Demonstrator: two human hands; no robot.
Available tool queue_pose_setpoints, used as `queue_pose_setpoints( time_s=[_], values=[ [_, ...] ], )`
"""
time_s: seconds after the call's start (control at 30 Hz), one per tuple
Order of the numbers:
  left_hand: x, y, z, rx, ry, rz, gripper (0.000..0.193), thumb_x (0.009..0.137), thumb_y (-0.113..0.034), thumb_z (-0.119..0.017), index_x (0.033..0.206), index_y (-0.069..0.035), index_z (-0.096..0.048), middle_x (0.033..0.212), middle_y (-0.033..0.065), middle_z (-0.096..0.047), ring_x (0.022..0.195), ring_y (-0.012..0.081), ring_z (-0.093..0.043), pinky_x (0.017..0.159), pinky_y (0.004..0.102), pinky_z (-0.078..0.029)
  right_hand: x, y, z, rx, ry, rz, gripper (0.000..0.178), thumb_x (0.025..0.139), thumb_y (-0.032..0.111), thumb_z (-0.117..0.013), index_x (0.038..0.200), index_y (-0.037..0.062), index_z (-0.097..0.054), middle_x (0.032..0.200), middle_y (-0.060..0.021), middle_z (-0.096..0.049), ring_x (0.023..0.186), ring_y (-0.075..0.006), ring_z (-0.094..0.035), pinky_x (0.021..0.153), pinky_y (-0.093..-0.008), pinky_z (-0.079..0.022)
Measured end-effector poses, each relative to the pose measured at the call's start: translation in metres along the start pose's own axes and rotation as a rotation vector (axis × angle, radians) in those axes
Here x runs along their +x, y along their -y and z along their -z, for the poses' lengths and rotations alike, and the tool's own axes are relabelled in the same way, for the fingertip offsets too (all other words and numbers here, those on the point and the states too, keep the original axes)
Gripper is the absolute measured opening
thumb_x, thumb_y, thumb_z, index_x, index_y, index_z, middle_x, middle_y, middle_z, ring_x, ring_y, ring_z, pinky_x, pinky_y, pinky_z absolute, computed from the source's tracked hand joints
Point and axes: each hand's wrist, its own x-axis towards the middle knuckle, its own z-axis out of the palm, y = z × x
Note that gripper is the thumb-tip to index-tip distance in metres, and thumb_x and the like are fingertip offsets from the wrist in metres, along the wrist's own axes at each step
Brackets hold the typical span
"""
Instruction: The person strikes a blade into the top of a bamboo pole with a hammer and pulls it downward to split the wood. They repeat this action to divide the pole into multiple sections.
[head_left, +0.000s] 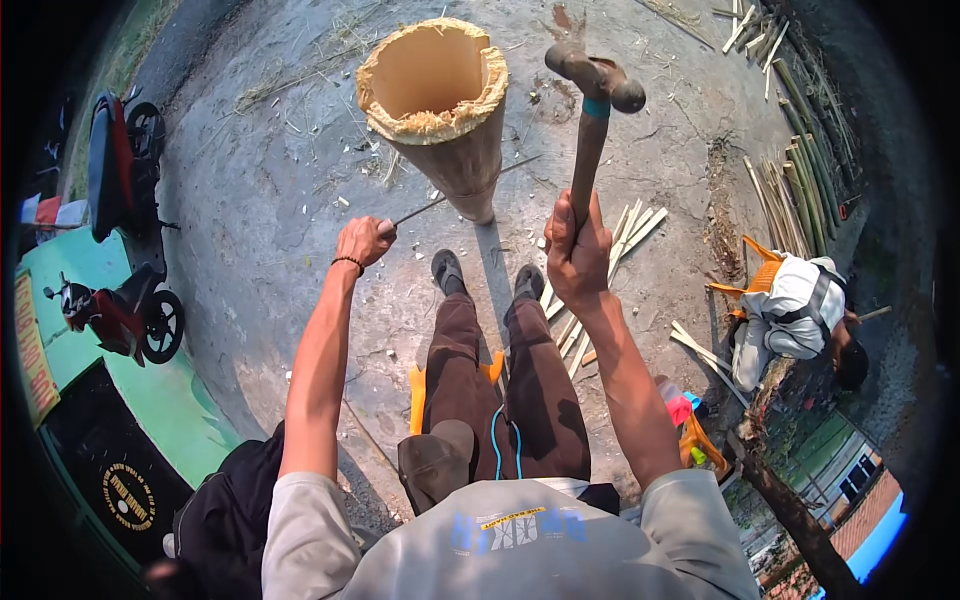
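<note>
My left hand [364, 243] is closed round the pale handle of a long thin metal tool [420, 210]. The tool points to the upper right and crosses the lower part of a hollow log [455, 165]; whether it touches the log I cannot tell. That log stands upright on the ground ahead of my feet, with a rough, ragged rim and a pale hollow inside. Raised to the right of the log is a hammer [590, 130], its dark head uppermost and a blue-green band below the head. My right hand [578, 248] grips its wooden handle.
Pale wooden strips [625, 235] lie by my right foot. Poles [805, 195] are stacked at the far right. Nearby, another person [795, 305] sits bent over on an orange chair [763, 272]. Two motorbikes [115, 310] stand at the left by a green wall [165, 390].
</note>
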Motion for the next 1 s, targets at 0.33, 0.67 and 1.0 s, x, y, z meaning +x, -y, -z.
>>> queue_pose_setpoints(
  time_s=[0.33,0.67,1.0],
  values=[
    [-0.004,0.025,-0.031,0.071,-0.171,-0.208,0.031,0.085,-0.035,-0.063,0.077,-0.007,-0.072,0.076,0.0224,-0.068,0.072,0.0431,-0.068,0.067,0.05,-0.055,0.006,0.022,0.007,0.018,0.042,-0.108,0.04,0.108,0.041,-0.047,0.103,0.0024,-0.052,0.064,-0.0123,-0.052,0.055,-0.0283,-0.057,0.053,-0.04,-0.042],
    [-0.043,-0.046,-0.02,-0.018,0.063,0.15,0.025,0.081,-0.032,-0.065,0.082,-0.01,-0.075,0.081,0.023,-0.069,0.079,0.042,-0.069,0.074,0.0496,-0.055,-0.051,0.017,0.047,0.416,-0.087,-0.475,0.029,0.101,0.031,-0.067,0.111,0.0047,-0.058,0.061,0.0066,-0.045,0.046,-0.0025,-0.041,0.041,-0.0212,-0.032],
    [-0.047,-0.058,-0.028,-0.146,0.002,0.303,0.034,0.082,-0.037,-0.068,0.087,-0.004,-0.076,0.087,0.0267,-0.071,0.088,0.0452,-0.07,0.078,0.0501,-0.056,-0.17,-0.075,0.063,0.298,-0.011,-0.83,0.043,0.1,0.014,-0.054,0.139,0.0114,-0.038,0.063,0.0014,-0.043,0.043,-0.0065,-0.04,0.035,-0.0258,-0.034]
  ],
)
